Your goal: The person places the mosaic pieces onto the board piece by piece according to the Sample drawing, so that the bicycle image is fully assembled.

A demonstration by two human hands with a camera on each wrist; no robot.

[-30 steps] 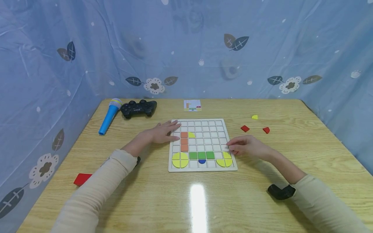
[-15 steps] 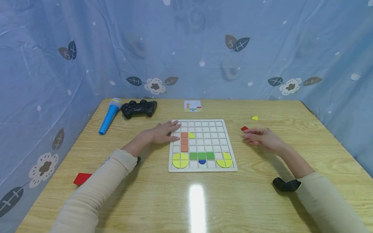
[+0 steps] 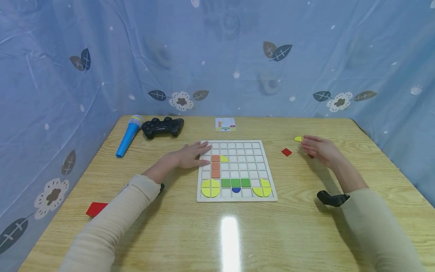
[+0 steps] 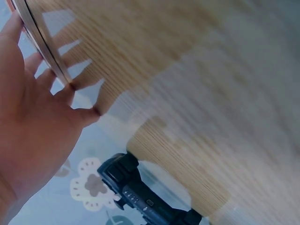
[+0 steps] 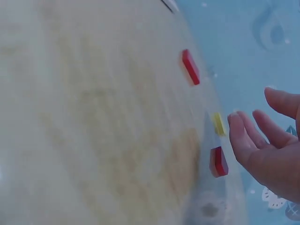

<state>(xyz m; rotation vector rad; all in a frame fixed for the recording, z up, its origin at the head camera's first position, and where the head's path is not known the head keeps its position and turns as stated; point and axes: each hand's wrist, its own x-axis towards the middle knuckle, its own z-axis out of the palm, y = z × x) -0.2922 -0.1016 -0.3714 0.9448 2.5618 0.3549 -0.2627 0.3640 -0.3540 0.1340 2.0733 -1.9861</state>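
My left hand (image 3: 190, 155) rests on the left edge of the white grid board (image 3: 238, 199), fingers spread over its corner squares. Orange squares (image 3: 215, 166), green squares (image 3: 235, 183), yellow quarter-circles (image 3: 210, 188) and a blue half-circle (image 3: 236, 190) lie in the grid. My right hand (image 3: 321, 150) is over the table at the right, its fingers loosely bent and holding nothing. A loose yellow quarter-circle (image 3: 298, 139) lies just left of its fingertips. A red piece (image 5: 219, 161) is below the hand, partly hidden in the head view. Another red square (image 3: 287, 152) lies nearer the board.
A printed pattern card (image 3: 225, 124) lies behind the board. At the back left are a blue toy microphone (image 3: 127, 138) and a black game controller (image 3: 163, 127). A red object (image 3: 96, 209) is partly hidden by my left sleeve. A patterned blue curtain (image 3: 217, 56) borders the table.
My right hand has moved from the board's right edge, past the red square, to the loose yellow piece farther back and right. The left hand stays on the board.
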